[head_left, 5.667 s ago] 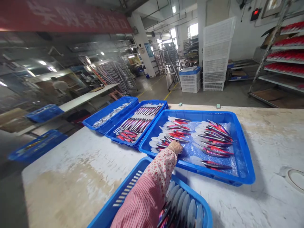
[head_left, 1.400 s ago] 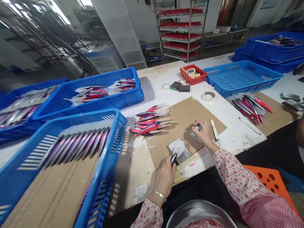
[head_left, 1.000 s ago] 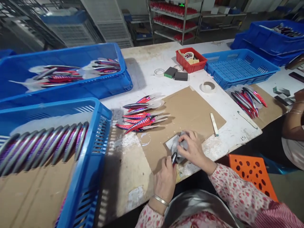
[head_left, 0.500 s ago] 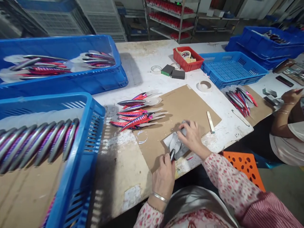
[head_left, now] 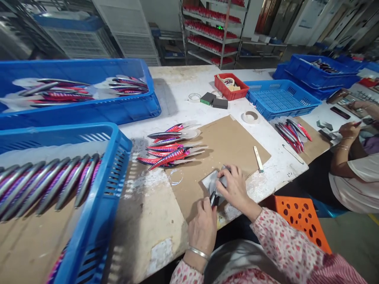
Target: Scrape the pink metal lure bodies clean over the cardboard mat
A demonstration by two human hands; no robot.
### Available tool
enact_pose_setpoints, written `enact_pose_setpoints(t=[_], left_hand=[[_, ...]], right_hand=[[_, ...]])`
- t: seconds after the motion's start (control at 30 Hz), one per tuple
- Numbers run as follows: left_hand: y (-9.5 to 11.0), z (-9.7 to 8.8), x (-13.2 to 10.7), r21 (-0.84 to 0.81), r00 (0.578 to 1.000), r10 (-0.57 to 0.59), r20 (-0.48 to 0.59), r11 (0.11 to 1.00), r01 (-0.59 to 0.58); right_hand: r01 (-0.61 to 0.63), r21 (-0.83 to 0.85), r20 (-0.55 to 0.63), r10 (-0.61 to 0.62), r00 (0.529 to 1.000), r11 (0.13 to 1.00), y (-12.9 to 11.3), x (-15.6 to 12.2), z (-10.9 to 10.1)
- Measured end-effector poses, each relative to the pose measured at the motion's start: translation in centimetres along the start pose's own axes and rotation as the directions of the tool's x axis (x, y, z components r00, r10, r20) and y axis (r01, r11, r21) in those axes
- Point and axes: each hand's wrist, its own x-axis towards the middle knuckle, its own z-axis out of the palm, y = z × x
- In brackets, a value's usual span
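The right hand [head_left: 235,188], pinching a grey block [head_left: 224,181], has moved leftward over the lure [head_left: 213,197] that the left hand [head_left: 203,225] grips, apparently working its far end.

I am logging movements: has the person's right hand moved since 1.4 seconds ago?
Yes: the right hand has moved leftward across the cardboard, towards the left hand.

The left hand [head_left: 203,225] holds a tilted, dark, glossy, slender lure [head_left: 213,198]; the right hand [head_left: 236,188] holds a small grey block [head_left: 224,181] above a flat grey rectangular pad [head_left: 207,181].
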Motion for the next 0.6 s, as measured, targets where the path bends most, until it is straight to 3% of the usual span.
enact_pose_setpoints(t=[0.17,0.33,0.5,0.6], left_hand=[[-0.28,0.35,-0.01,-0.018,0.999,0.003,-0.032,1.0,-0.004],[-0.33,0.44,0.02,0.0,1.0,0.009,-0.023,1.0,-0.009],[-0.34,0.72,0.16,-0.01,0.999,-0.025,-0.029,1.0,0.024],[-1.03,0.82,-0.17,-0.067,0.998,-0.017,-0.065,0.998,0.013]], right_hand=[[-0.064,-0.065,-0.037,0.062,0.997,0.996,-0.23,0.33,-0.15],[0.0,0.012,0.034,-0.001,0.999,1.0,-0.42,-0.01,-0.15],[-0.088,-0.04,-0.023,0.087,0.996,0.995,-0.17,0.73,-0.1],[-0.036,0.02,0.053,0.035,0.998,0.999,-0.87,0.36,-0.2]])
